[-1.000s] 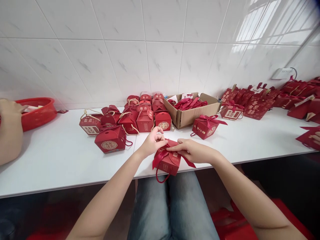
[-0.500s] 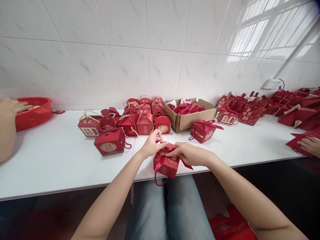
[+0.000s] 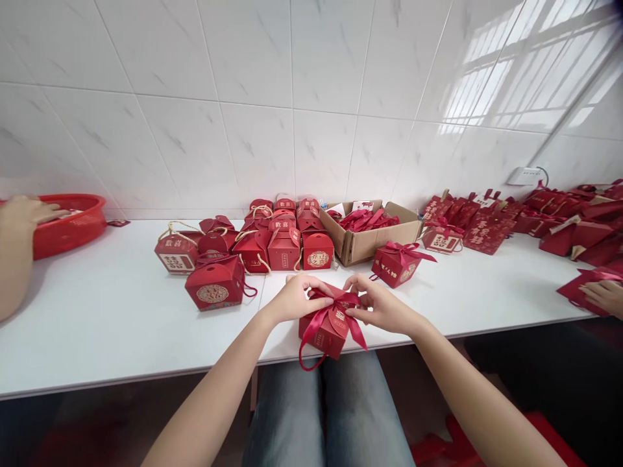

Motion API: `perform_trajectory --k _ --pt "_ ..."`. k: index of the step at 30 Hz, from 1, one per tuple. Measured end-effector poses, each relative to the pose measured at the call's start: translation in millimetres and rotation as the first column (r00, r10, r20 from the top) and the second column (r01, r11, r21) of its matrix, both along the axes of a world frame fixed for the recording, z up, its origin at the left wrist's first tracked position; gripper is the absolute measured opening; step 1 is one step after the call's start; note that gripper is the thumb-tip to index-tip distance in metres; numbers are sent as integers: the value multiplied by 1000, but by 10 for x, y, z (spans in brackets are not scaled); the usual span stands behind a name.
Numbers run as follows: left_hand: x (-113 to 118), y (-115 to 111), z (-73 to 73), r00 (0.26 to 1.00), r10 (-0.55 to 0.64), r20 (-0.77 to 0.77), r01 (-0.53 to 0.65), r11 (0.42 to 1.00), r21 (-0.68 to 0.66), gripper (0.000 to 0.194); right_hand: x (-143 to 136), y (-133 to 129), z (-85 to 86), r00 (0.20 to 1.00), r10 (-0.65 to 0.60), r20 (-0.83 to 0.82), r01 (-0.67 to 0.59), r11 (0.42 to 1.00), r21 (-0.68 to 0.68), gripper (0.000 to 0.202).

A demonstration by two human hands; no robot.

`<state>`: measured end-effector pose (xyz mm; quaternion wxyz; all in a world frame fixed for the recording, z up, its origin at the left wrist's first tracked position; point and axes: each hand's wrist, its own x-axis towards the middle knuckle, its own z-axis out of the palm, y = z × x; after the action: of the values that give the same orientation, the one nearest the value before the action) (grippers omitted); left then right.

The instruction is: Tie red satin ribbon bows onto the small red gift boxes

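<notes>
A small red gift box (image 3: pixel 331 338) sits tilted at the table's front edge, just above my lap, its dark red cord handle hanging over the edge. On its top is a bow of shiny red ribbon (image 3: pixel 319 320) with two tails spread down the front. My left hand (image 3: pixel 298 298) pinches the ribbon on the bow's left side. Opposite it, my right hand (image 3: pixel 380 305) grips the ribbon's right side between thumb and fingers. The fingertips partly cover the bow's loops.
Several red gift boxes (image 3: pixel 284 244) stand behind, beside a cardboard box (image 3: pixel 377 244) of ribbons. A ribboned box (image 3: pixel 396 267) stands right. At far left another person's hand (image 3: pixel 41 211) reaches into a red basin (image 3: pixel 73 237); another hand (image 3: pixel 603 295) at far right holds red card.
My fingers have moved apart to either side of the knot, and the bow now shows with its loops and tails spread. The view has tipped slightly upward.
</notes>
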<state>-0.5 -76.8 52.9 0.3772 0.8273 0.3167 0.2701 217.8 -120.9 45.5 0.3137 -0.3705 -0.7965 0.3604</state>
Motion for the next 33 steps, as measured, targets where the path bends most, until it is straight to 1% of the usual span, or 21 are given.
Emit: perform_trajectory --k 3,5,9,10,12,15,17,20,22,25,28,30,31,32,33 --pt "21 22 -12 1000 -21 8 21 1000 -9 19 7 10 -24 1000 -7 -28 8 999 34 21" --pt "37 41 -34 1000 -7 4 7 1000 -11 21 11 28 -43 998 -31 -47 33 999 42 23" --pt "66 63 -103 997 77 16 -76 996 -47 27 -2 74 -85 987 -99 -128 96 995 -36 25" --pt "72 63 -117 996 90 15 -89 994 -55 27 -13 85 -97 982 -124 -146 119 992 -43 26" --pt "82 57 -132 995 101 7 -101 993 -55 25 -42 107 -123 969 -177 -170 178 984 -10 26" --pt "94 38 -117 997 79 0 -79 995 -56 20 -85 138 -160 952 -248 -181 261 964 50 23" --pt "100 20 -91 998 56 -8 -56 997 -61 17 -99 157 -177 940 -284 -190 297 954 39 23" --pt "104 -6 -54 999 34 -26 -36 997 -62 15 -85 178 -175 932 -290 -218 295 955 -8 26" --pt "101 -13 -46 998 37 -42 -39 998 -44 15 -59 183 -153 936 -284 -207 286 958 -24 30" --pt "98 -3 -69 996 58 -67 -59 998 -9 15 -11 174 -97 942 -298 -154 297 954 -28 34" --pt "114 -3 -111 993 94 -70 -94 996 7 18 54 147 -66 943 -302 -137 303 953 -14 29" --pt "130 -39 -126 989 137 -64 -135 990 33 22 125 115 -96 931 -329 -159 337 941 27 29" --pt "132 -71 -127 986 157 -57 -154 987 50 23 169 93 -135 924 -337 -181 351 935 51 32" --pt "126 -110 -127 983 180 -41 -176 981 75 22 218 68 -190 923 -326 -206 346 936 69 38" --pt "107 -155 -127 978 209 -18 -206 973 108 23 267 38 -262 928 -293 -229 318 945 77 48"
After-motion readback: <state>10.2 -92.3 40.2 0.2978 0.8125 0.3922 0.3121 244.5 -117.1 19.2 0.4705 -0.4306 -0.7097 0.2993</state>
